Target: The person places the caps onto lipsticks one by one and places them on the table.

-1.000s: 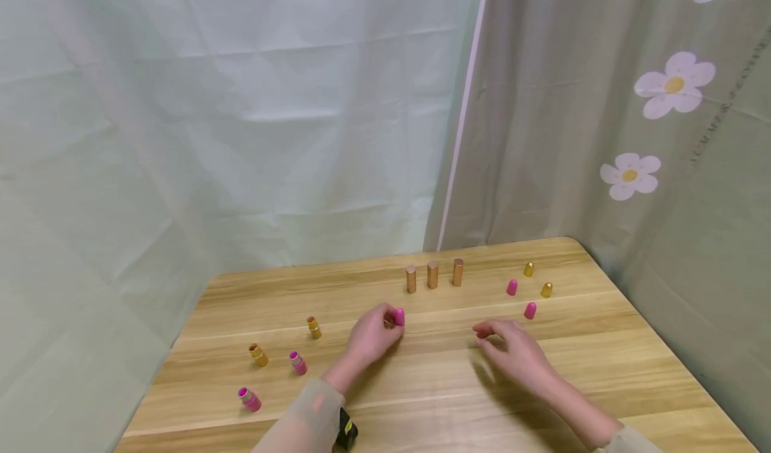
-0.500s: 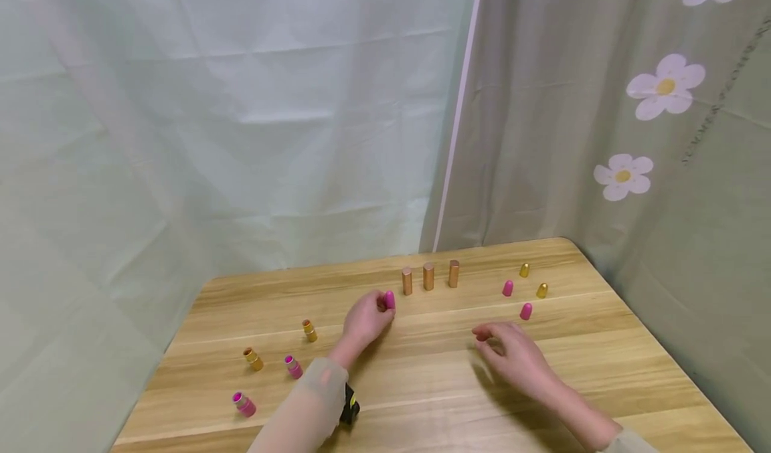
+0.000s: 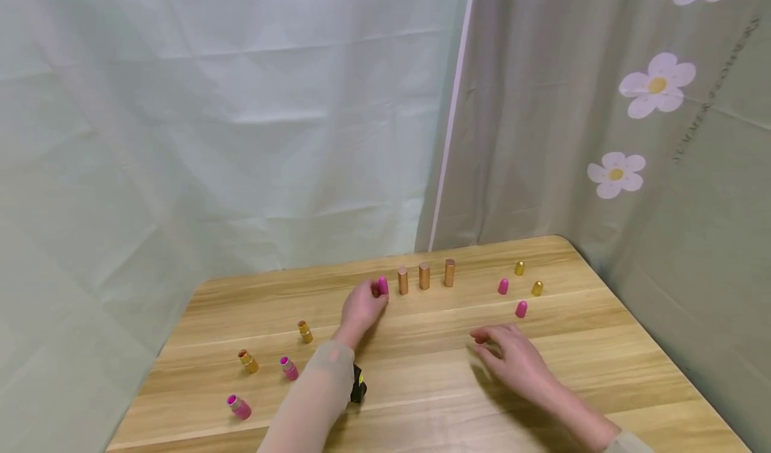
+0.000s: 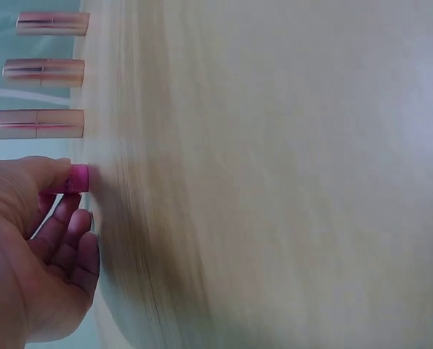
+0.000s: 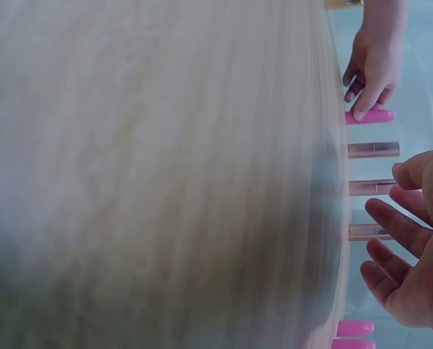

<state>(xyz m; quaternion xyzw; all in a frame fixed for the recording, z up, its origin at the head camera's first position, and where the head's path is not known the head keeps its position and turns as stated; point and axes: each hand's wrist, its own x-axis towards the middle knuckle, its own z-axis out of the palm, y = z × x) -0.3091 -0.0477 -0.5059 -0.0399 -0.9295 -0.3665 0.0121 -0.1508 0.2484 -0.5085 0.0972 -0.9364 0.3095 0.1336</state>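
Observation:
My left hand (image 3: 361, 308) pinches a pink lipstick with a rounded cap (image 3: 383, 284) between thumb and fingers. The lipstick stands upright beside the left end of a row of three copper lipsticks (image 3: 424, 276), with its base (image 4: 80, 178) close at the table surface in the left wrist view. My right hand (image 3: 515, 359) hovers over the right half of the table, fingers relaxed and apart, holding nothing. Beyond it stand two pink caps (image 3: 521, 309) and two gold caps (image 3: 537, 288).
On the left of the wooden table (image 3: 421, 386) stand two gold lipstick bases (image 3: 247, 361) and two pink lipstick bases (image 3: 239, 407), their tops uncapped. A pale curtain (image 3: 271, 138) hangs right behind the table's back edge.
My left hand has moved the pink lipstick back and slightly left, up beside the copper row. My right hand has stayed nearly still. The head view has shifted slightly.

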